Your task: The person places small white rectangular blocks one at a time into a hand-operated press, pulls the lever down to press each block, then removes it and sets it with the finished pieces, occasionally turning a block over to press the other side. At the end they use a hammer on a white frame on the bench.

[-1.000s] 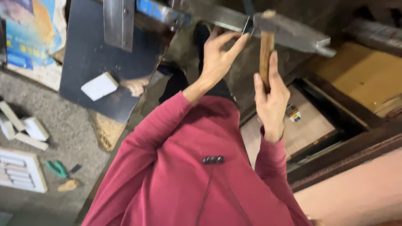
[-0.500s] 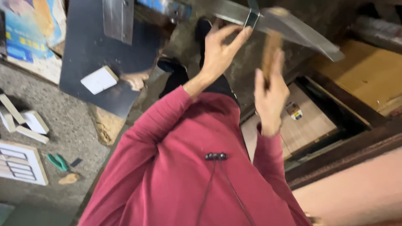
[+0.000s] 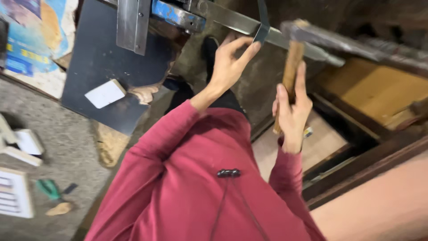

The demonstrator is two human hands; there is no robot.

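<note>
**Right hand on the hammer, left hand pinching the strap at the bar**

Your right hand (image 3: 292,107) is wrapped around the wooden handle of a hammer (image 3: 292,62), gripping it near the lower end with the thumb laid up along the wood. The handle runs straight away from that hand, and the dark metal head sits at its far end, blurred, so you cannot tell exactly how it faces. Beyond the head and slightly to its left lies a long steel bar (image 3: 232,18), slanting across the view from the blue-painted clamp part (image 3: 174,13) down toward the right.

Your left hand (image 3: 229,62) is nearer to that bar. Its fingers are closed narrowly, thumb and forefinger pinching a dark strap (image 3: 264,27) that hangs over the bar; the strap crosses the bar's long axis almost squarely. The hammer head is just to the right of that pinch, close to the bar, though whether it touches is not clear.

Well off to the left of your left hand, a dark board (image 3: 93,67) carries a small white block (image 3: 105,93).
</note>
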